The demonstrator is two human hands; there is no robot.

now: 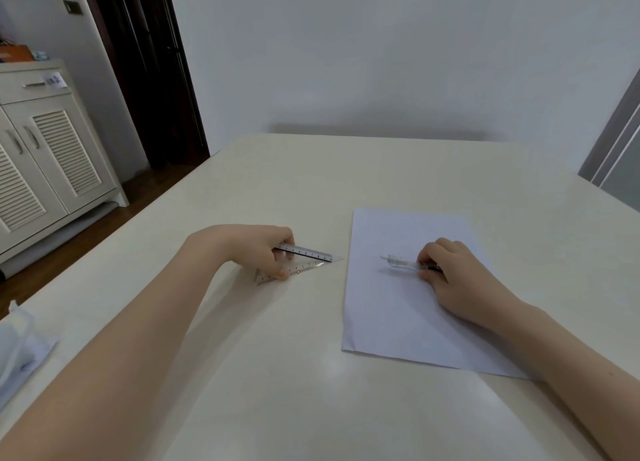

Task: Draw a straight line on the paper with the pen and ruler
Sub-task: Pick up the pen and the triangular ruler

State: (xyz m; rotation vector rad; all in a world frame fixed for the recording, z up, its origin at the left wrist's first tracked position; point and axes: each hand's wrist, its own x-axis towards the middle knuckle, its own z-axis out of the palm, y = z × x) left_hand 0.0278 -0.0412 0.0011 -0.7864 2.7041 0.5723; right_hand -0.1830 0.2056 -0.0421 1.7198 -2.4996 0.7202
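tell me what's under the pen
The pen lies on the white paper, which rests on the table. The right hand covers the pen's far end.

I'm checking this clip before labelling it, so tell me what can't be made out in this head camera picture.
- Tip of the clear plastic pen: hidden under the right hand, head view.
- Clear triangular set square: partly covered by the left hand and the straight ruler.
- Ruler numbers: too small to read.
- Any line on the white paper sheet: none discernible; hand covers part.
- Pale object at the left edge: cut off.
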